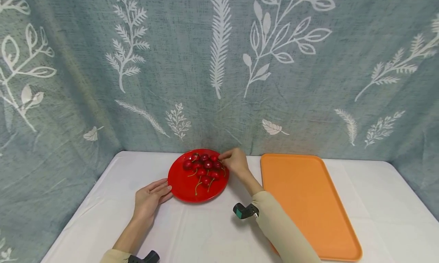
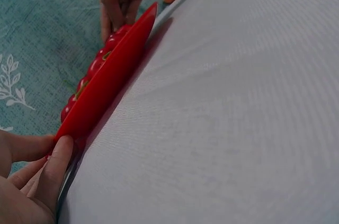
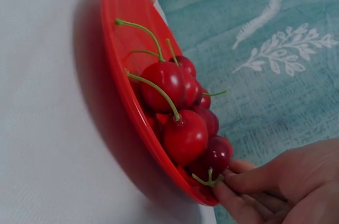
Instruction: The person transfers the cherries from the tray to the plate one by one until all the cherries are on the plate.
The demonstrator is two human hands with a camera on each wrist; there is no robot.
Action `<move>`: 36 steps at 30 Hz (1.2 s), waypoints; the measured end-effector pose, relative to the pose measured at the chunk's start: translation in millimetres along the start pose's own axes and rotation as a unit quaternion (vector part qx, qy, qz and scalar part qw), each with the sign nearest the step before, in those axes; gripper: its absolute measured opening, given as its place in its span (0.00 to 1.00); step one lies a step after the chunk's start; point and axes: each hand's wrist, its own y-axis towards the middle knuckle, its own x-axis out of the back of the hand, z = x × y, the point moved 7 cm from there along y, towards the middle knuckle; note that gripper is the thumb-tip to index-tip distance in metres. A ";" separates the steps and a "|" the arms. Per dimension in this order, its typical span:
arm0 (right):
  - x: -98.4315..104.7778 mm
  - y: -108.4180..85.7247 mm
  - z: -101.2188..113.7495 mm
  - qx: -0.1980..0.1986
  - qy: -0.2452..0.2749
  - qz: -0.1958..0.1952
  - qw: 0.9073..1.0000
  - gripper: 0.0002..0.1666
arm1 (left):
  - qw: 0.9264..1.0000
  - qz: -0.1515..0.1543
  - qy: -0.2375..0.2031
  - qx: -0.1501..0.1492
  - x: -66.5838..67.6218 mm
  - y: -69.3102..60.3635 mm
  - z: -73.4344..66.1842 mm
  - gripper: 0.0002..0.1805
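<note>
A round red plate (image 1: 180, 185) bears several red cherries (image 1: 207, 164) with green stems, bunched toward its back and right. My left hand (image 1: 149, 200) pinches the plate's left rim, the thumb against the edge in the left wrist view. At the plate's back right, my right hand (image 1: 236, 162) has its thumb and fingers on a cherry (image 3: 217, 154) at the end of the bunch. Its fingertips are partly hidden behind the fruit in the right wrist view.
An orange tray (image 1: 302, 202) lies on the white-covered table (image 1: 202, 232), to the right of the plate and partly under the right forearm's line. Behind the table hangs a teal curtain (image 1: 192, 64) with white leaf prints.
</note>
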 end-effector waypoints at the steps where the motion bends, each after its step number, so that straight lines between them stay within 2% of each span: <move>1: 0.2 0.5 -0.9 -0.003 0.000 0.000 1.000 0.13 | 1.000 0.000 0.003 0.000 -0.3 0.0 -0.2 0.27; 6: -0.8 2.9 -3.4 -0.012 0.007 0.000 1.000 0.11 | 1.000 -0.004 0.001 0.001 0.8 1.5 0.4 0.27; 13: 3.9 0.9 -1.3 -0.013 0.007 0.024 1.000 0.09 | 1.000 -0.003 0.007 -0.001 1.5 0.6 2.1 0.27; 17: 17.0 -2.2 -0.1 -0.018 0.003 0.021 1.000 0.10 | 1.000 -0.005 0.011 -0.003 2.0 0.8 3.3 0.27; 23: 43.2 -9.2 1.4 0.008 -0.016 0.017 1.000 0.10 | 1.000 -0.005 0.007 0.008 1.7 2.5 4.5 0.27; 31: 74.4 -17.3 -0.1 0.017 -0.012 0.029 0.999 0.12 | 1.000 -0.001 -0.005 0.005 1.3 2.0 2.5 0.27; 36: 99.7 -23.8 -6.1 0.012 -0.019 0.015 1.000 0.14 | 1.000 0.000 0.006 0.005 1.3 5.3 2.0 0.27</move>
